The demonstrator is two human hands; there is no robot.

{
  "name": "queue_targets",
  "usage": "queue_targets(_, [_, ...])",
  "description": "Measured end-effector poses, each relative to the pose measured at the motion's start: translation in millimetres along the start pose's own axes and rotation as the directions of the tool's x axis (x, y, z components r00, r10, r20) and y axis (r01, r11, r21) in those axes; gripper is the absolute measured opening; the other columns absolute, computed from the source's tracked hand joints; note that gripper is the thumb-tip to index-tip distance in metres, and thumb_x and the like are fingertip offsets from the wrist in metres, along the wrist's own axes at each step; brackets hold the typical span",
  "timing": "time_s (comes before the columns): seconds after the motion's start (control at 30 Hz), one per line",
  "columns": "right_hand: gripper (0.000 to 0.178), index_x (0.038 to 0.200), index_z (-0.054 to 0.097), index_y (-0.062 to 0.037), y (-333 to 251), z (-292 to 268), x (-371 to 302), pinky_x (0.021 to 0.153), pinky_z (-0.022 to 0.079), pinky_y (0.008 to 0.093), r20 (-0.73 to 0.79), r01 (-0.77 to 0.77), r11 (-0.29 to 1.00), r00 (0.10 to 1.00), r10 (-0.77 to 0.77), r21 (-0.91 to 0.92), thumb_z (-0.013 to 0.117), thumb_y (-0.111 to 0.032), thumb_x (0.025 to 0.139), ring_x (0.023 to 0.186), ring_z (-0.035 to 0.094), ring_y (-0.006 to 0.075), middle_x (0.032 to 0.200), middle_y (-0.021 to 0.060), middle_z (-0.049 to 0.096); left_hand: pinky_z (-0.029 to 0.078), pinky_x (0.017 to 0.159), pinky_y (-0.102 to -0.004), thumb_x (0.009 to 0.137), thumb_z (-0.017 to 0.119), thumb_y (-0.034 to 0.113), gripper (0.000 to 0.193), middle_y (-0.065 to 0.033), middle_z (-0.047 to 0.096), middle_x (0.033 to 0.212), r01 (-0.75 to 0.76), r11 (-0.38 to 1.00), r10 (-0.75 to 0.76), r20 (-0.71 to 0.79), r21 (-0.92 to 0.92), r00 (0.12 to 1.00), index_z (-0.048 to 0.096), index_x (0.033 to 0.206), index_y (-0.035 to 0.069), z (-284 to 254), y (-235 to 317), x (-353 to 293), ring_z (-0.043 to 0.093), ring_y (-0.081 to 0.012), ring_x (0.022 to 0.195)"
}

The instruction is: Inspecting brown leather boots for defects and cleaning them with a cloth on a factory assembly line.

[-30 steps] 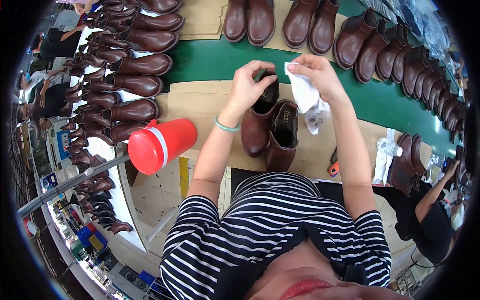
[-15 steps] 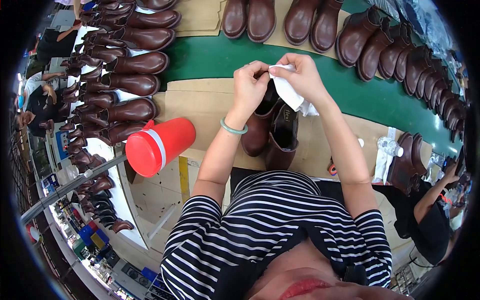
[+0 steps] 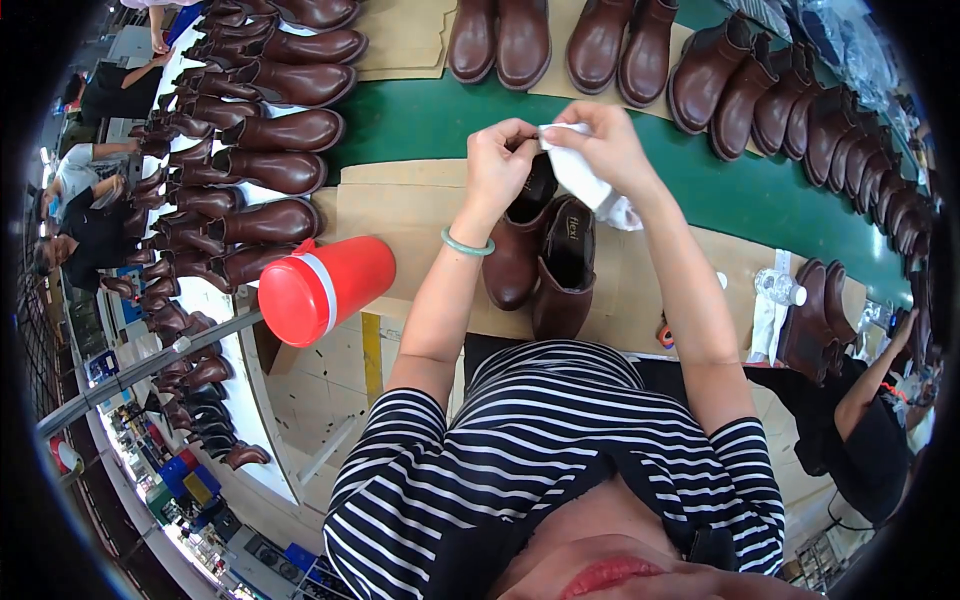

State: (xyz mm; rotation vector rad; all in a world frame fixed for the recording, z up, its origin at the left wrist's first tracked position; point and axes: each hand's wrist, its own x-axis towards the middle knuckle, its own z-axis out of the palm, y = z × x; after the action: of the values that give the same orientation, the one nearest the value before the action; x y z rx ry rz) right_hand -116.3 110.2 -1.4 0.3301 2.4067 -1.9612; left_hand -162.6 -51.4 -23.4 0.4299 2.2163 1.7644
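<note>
My left hand point(image 3: 500, 170), with a pale green bangle on its wrist, is closed in a pinch at the back rim of one brown ankle boot point(image 3: 513, 265). A small dark bit shows at its fingertips, too small to make out. My right hand point(image 3: 605, 145) is closed on a white cloth point(image 3: 578, 180), which hangs down over the heel of the boots. The fingertips of both hands nearly meet. Beside the first boot stands its mate point(image 3: 562, 305), its dark opening facing up. Both stand on brown cardboard point(image 3: 420, 215) in front of me.
A red container point(image 3: 330, 285) with a white band sits at the left. Several brown boots stand in rows on a white rack point(image 3: 285, 130) and along the green table point(image 3: 420, 120). A clear bottle point(image 3: 778, 288) lies at the right. Other people work at both sides.
My hands stay close together, with only a slight shift of the right fingers. The cloth hangs a little differently and the mate boot's opening shows more.
</note>
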Motion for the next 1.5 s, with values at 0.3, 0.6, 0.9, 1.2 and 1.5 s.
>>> queue_targets(0.3, [0.017, 0.086, 0.061, -0.0033, 42.3, -80.2, -38.4, 0.055, 0.046, 0.0232, 0.107, -0.205, 0.954, 0.977, 0.186, 0.217, 0.069, -0.018, 0.083, 0.061, 0.057, 0.0083, 0.080, 0.0040, 0.066, 0.051, 0.075, -0.0236, 0.079, 0.069, -0.004, 0.022, -0.0057, 0.068, 0.088, -0.062, 0.994, 0.066, 0.044, -0.092, 0.997, 0.066, 0.101, -0.003, -14.6, 15.3, -16.1, 0.063, -0.0107, 0.080])
queue_targets(0.6, [0.013, 0.087, 0.060, -0.0037, 78.4, -70.4, -129.2, 0.058, 0.053, 0.0252, 0.075, -0.276, 0.743, 0.953, 0.292, 0.609, 0.071, -0.008, 0.083, 0.066, 0.066, 0.0146, 0.076, 0.0085, 0.068, 0.053, 0.057, -0.0226, 0.093, 0.061, 0.012, 0.026, -0.0119, 0.066, 0.085, 0.292, 0.954, -0.275, 0.184, -0.068, 0.944, 0.059, 0.109, -0.007, 35.1, 53.9, -75.4, 0.065, -0.0126, 0.066])
queue_targets(0.9, [0.015, 0.089, 0.063, -0.0022, 31.7, -47.3, -119.4, 0.055, 0.044, 0.0201, 0.266, -0.236, 0.908, 0.953, 0.146, 0.347, 0.068, -0.016, 0.087, 0.063, 0.057, 0.0052, 0.072, -0.0004, 0.062, 0.058, 0.078, -0.0302, 0.090, 0.053, -0.008, 0.041, -0.0141, 0.064, 0.095, 0.143, 0.929, -0.159, -0.020, -0.340, 0.987, 0.040, 0.129, -0.004, 31.7, 32.7, -111.2, 0.068, -0.0221, 0.086])
queue_targets(1.2, [0.017, 0.085, 0.060, -0.0010, 11.9, -21.9, -48.3, 0.060, 0.042, 0.0255, 0.483, 0.123, 0.990, 0.873, -0.072, -0.074, 0.066, -0.016, 0.084, 0.069, 0.051, 0.0071, 0.073, 0.0007, 0.057, 0.053, 0.082, -0.0281, 0.092, 0.051, -0.007, 0.051, -0.0121, 0.063, 0.094, 0.071, 0.972, -0.077, -0.022, -0.223, 0.997, 0.029, 0.137, 0.003, 37.0, 25.9, -110.6, 0.062, -0.0149, 0.088])
queue_targets(1.5, [0.013, 0.087, 0.059, 0.0003, 29.1, -18.6, -49.4, 0.060, 0.043, 0.0219, 0.488, -0.030, 0.999, 0.873, 0.008, 0.036, 0.067, -0.009, 0.082, 0.069, 0.054, 0.0060, 0.074, 0.0003, 0.059, 0.049, 0.079, -0.0236, 0.089, 0.050, -0.011, 0.056, -0.0085, 0.065, 0.088, -0.038, 0.988, 0.032, -0.045, -0.151, 0.998, 0.031, 0.140, 0.003, 35.5, 13.8, -112.8, 0.062, -0.0120, 0.084])
